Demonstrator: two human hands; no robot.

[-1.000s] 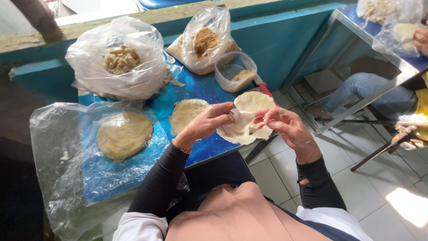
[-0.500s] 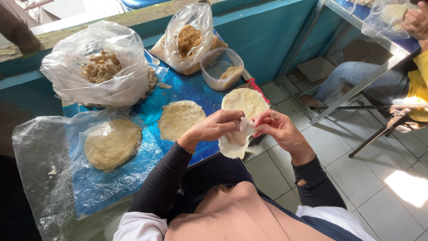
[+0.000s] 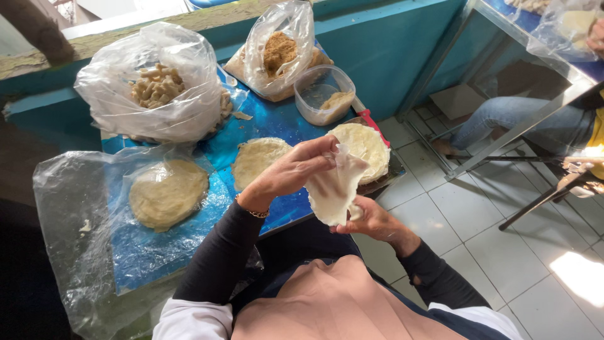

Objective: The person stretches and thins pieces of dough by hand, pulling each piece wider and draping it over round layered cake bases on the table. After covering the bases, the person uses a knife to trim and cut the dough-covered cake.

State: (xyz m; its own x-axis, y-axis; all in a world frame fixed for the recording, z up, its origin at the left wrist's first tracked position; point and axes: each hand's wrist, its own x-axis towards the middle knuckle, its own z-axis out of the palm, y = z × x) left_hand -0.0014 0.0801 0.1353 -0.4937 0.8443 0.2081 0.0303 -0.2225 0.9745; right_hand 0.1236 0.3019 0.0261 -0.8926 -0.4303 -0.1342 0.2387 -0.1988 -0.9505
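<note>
Both hands, left hand (image 3: pixel 286 173) and right hand (image 3: pixel 371 220), pinch a thin dough sheet (image 3: pixel 333 189) at the bench's (image 3: pixel 270 123) near edge, over open tiled floor (image 3: pixel 478 245); a dough stack (image 3: pixel 362 148) and plastic tub (image 3: pixel 324 94) crowd behind.

Two clear plastic bags stand at the blue table's back — a big rounded one (image 3: pixel 154 85) (pale lumps inside) on the left, a taller one (image 3: pixel 283 50) holding brown crumbs just right.
</note>
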